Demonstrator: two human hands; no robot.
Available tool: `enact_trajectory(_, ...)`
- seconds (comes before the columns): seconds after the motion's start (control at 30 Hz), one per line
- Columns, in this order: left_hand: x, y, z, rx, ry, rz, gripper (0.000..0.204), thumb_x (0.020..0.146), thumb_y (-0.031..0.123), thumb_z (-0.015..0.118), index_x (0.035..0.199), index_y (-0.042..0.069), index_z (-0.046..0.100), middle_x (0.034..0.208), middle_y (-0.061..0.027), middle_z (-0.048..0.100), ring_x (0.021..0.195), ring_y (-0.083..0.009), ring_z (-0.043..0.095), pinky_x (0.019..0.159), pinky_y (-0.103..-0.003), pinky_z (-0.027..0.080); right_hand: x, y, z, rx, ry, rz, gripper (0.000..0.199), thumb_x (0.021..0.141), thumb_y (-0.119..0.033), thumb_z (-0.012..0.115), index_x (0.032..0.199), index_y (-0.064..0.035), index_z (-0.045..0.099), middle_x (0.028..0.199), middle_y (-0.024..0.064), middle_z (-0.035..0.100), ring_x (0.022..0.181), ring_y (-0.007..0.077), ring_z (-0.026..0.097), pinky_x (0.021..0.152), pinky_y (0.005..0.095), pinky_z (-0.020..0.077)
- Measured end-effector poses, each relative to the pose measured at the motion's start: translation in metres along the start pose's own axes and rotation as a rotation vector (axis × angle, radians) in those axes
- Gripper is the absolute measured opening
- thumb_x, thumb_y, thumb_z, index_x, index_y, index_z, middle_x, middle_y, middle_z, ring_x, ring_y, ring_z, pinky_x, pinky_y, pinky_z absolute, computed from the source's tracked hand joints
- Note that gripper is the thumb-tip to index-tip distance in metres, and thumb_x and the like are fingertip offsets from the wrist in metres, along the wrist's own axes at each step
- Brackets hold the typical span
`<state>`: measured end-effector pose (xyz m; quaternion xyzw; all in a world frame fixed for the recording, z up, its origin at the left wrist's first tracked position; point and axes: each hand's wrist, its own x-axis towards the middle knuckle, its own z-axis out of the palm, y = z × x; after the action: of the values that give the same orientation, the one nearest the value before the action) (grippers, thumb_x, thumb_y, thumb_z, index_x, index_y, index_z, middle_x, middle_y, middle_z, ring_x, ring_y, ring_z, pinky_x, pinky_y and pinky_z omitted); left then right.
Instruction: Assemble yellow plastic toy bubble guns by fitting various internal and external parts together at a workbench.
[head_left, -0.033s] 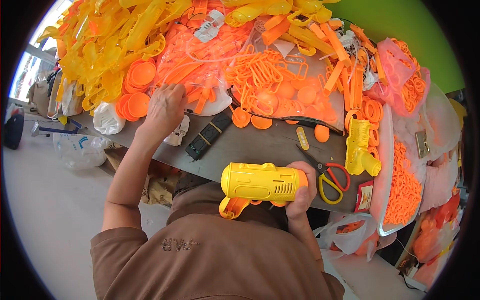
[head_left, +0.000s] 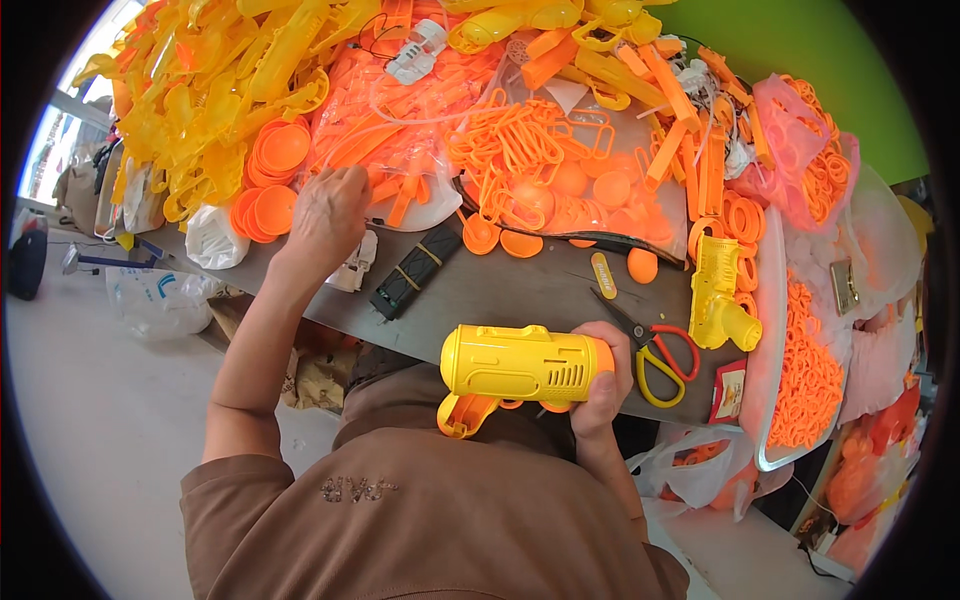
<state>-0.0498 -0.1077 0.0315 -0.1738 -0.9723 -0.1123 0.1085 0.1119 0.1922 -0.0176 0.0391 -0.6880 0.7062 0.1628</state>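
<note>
My right hand (head_left: pixel 606 390) is wrapped round the orange end of a yellow plastic toy gun body (head_left: pixel 505 362), held in front of my chest. Below its barrel hangs a short yellow and orange grip part (head_left: pixel 465 412). My left hand (head_left: pixel 335 215) reaches to the near edge of a bag of orange plastic strips (head_left: pixel 400 130). Its fingers are curled and point away, so whatever they pinch is hidden. Just beside its wrist lie a small white mechanism (head_left: pixel 353 262) and a black bundle of strips (head_left: pixel 416 272) tied with a band.
Scissors (head_left: pixel 650 350) with red and yellow handles lie on the dark table (head_left: pixel 540 280), near a yellow gun-shaped shell (head_left: pixel 715 295). Yellow shells (head_left: pixel 230 90) pile up at the far left, beside orange discs (head_left: pixel 278 150). A tub (head_left: pixel 765 440) of small orange parts stands at right.
</note>
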Motion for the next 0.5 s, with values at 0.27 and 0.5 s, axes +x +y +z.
enact_trajectory(0.27, -0.004, 0.035, -0.065, -0.205, 0.032, 0.048, 0.002, 0.082, 0.000, 0.055, 0.083, -0.001, 0.057, 0.079, -0.0168, 0.059, 0.072, -0.0330, 0.060, 0.062, -0.037, 0.047, 0.005, -0.014, -0.002, -0.067, 0.052, 0.058, 0.059, 0.088, -0.052, 0.041, 0.105, 0.0043, 0.052, 0.093, 0.0119, 0.054, 0.081, 0.0169, 0.052, 0.072, 0.0286, 0.0417)
enact_trajectory(0.5, -0.005, 0.114, -0.061, -0.632, -0.315, 0.379, 0.010, 0.077, -0.004, 0.056, 0.087, -0.003, 0.060, 0.087, -0.0152, 0.060, 0.074, -0.0336, 0.060, 0.066, -0.038, 0.049, 0.031, -0.025, -0.014, -0.144, -0.154, -0.073, 0.063, 0.085, -0.054, 0.049, 0.106, 0.0049, 0.052, 0.093, 0.0121, 0.053, 0.080, 0.0174, 0.051, 0.071, 0.0290, 0.0412)
